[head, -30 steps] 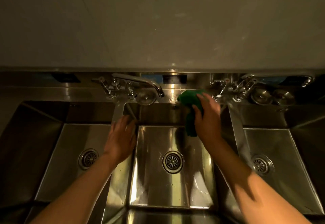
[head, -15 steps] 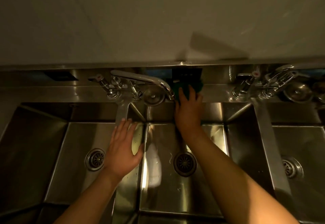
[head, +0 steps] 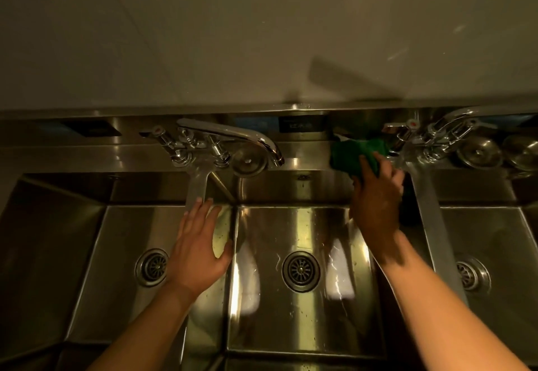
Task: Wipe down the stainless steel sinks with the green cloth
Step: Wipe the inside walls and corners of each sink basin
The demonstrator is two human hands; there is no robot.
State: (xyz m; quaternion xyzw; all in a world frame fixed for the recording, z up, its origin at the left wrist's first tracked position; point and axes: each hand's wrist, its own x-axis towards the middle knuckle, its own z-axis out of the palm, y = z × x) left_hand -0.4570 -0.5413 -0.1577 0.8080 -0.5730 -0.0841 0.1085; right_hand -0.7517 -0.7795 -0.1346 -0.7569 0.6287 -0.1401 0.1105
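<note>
Three stainless steel sink basins lie side by side below me: the left basin (head: 116,254), the middle basin (head: 314,225) and the right basin (head: 500,239). My right hand (head: 375,196) presses the green cloth (head: 349,155) against the back ledge above the middle basin, near the right divider; part of the cloth hangs down behind my hand. My left hand (head: 198,245) rests flat, fingers straight, on the divider between the left and middle basins.
A long-spout faucet (head: 233,134) with two handles sits on the back ledge left of the cloth. A second faucet (head: 442,129) and round metal stoppers (head: 480,152) stand at the right. Each basin has a round drain (head: 300,270). A plain wall rises behind.
My right hand has slid the green cloth rightward along the back ledge, from beside the left faucet's spout toward the right faucet. My left hand has stayed on the divider.
</note>
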